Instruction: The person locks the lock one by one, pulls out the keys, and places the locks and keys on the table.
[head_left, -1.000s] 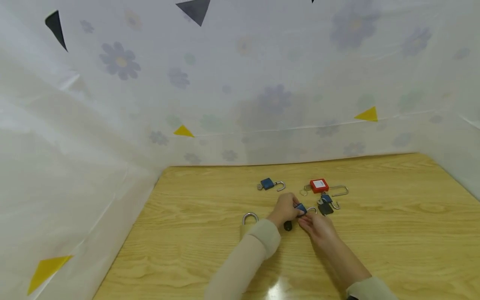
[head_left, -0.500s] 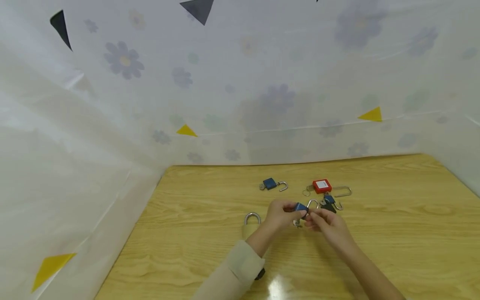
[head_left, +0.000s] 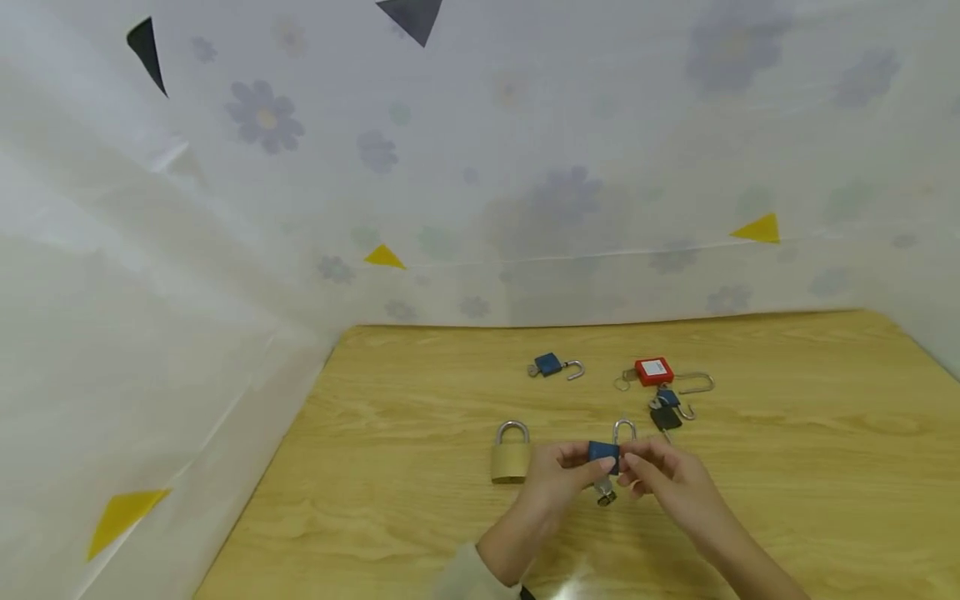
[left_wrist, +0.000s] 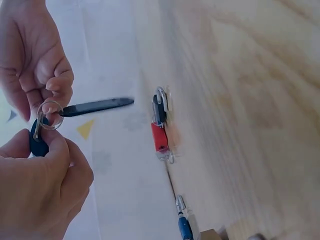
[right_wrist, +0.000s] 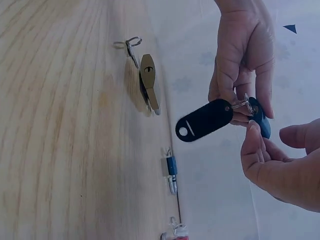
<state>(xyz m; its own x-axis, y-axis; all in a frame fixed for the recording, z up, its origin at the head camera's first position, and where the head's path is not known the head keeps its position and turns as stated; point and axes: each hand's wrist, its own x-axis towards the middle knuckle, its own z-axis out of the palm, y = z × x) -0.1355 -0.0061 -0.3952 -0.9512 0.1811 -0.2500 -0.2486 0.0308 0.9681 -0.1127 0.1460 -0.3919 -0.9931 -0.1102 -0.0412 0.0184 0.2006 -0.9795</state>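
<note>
A small blue padlock [head_left: 602, 452] is raised over the table, its shackle [head_left: 624, 427] open and pointing up. My left hand [head_left: 551, 487] grips its body between thumb and fingers. From the other side my right hand [head_left: 678, 483] pinches the padlock's right edge near the shackle, with thumb and fingertips. Keys on a ring [right_wrist: 243, 104] hang from the lock's underside, and a black key tag [right_wrist: 205, 120] dangles from that ring. In the left wrist view the tag [left_wrist: 97, 106] shows edge-on beside both hands. My fingers hide part of the padlock body.
A large brass padlock [head_left: 511, 462] stands left of my hands. Further back lie another open blue padlock [head_left: 547, 364] with keys and a red padlock [head_left: 655, 371] with a long shackle. A smaller blue padlock [head_left: 666, 398] lies by a black tag [head_left: 665, 418]. White patterned sheeting [head_left: 450, 167] surrounds the table.
Both hands have lifted the blue padlock from near the tabletop and drawn it towards me. Its shackle has turned from pointing right to pointing up. The brass padlock shows more fully.
</note>
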